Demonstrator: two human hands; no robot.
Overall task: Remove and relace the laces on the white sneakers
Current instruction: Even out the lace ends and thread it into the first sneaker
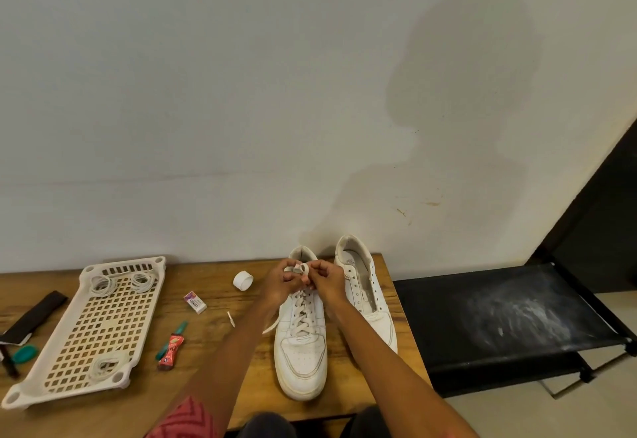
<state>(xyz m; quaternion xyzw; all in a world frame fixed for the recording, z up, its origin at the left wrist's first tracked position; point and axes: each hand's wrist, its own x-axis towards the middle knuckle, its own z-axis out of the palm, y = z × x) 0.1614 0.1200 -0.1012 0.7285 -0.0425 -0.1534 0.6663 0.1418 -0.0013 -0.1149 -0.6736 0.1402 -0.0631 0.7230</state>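
Observation:
Two white sneakers stand toe-toward-me on the wooden table [213, 399]. The left sneaker [302, 351] is laced with a white lace [303, 313] crossing its eyelets. The right sneaker [367, 299] has bare eyelets and no lace. My left hand [281, 282] and my right hand [327, 280] meet over the top of the laced sneaker's tongue. Both pinch the lace ends, which form a small loop between the fingertips. A stretch of lace trails off the shoe's left side [270, 327].
A perforated cream plastic tray [103, 330] at left holds three coiled white laces. A tape roll [243, 280], an eraser box [195, 302], a green pen [172, 339], a red tube [170, 351] and a small white stick [231, 319] lie between. A black bench [499, 320] stands at right.

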